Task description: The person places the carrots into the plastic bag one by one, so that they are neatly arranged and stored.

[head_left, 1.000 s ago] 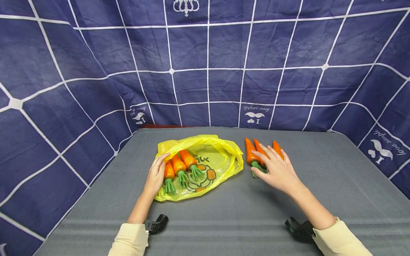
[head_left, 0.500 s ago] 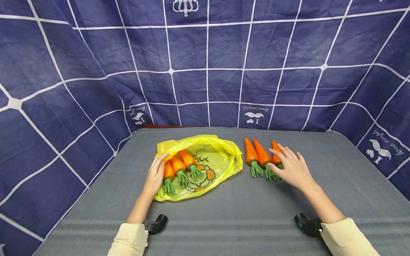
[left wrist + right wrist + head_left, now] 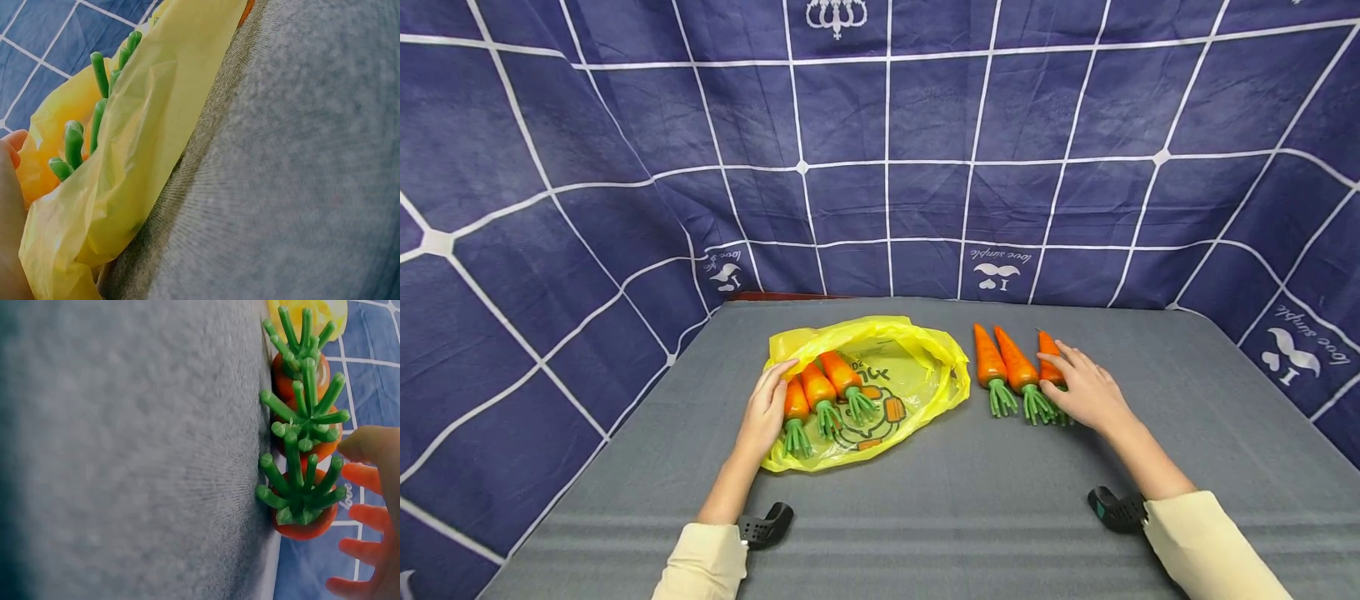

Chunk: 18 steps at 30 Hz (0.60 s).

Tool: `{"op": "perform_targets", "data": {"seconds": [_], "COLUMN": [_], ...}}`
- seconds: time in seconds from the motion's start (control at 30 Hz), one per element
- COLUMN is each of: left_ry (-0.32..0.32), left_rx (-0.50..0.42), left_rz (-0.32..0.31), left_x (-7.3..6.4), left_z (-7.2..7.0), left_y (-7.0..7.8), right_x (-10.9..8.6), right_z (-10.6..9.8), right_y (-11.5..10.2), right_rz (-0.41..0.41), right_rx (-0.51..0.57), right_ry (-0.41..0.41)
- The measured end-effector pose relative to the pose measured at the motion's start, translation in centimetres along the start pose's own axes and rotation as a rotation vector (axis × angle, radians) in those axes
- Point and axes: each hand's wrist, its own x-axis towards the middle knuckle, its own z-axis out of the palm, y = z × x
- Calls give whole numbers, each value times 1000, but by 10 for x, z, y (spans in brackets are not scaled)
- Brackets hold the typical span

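A yellow plastic bag [image 3: 910, 417] lies with its mouth open, three carrots [image 3: 817, 386] with green tops inside it. My left hand [image 3: 763, 417] holds the bag's left rim; part of that grip is hidden. To the right of the bag, three more carrots lie side by side: a left one [image 3: 988, 354], a middle one [image 3: 1017, 360] and a right one [image 3: 1049, 358]. My right hand [image 3: 1086, 390] hovers at the right carrot, partly covering it, with fingers spread. In the right wrist view its fingers [image 3: 365, 517] stand apart from the carrots' leafy ends.
A grey cloth covers the table [image 3: 925, 517]. Behind and at both sides hangs a dark blue curtain [image 3: 925, 200] with white grid lines. Both wrists wear a black band [image 3: 766, 525], and the sleeves are cream.
My right hand has moved right, from over the left and middle carrots to the right carrot, uncovering the first two. The left hand and bag have stayed put.
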Motion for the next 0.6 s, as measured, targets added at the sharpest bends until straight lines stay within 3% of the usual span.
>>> {"op": "perform_targets", "data": {"seconds": [0.27,0.5,0.6], "left_ry": [-3,37,40], "left_rx": [6,33,31], "left_rz": [2,74,79], "left_x": [0,5,5], "left_z": [1,8,7], "left_y": [0,-40,-40], "right_x": [6,9,10], "right_z": [1,8,9], "right_y": [6,12,12], "right_rz": [35,-1,-16], "right_rx": [45,76,89], "right_ry": [-86,-57,-30]}}
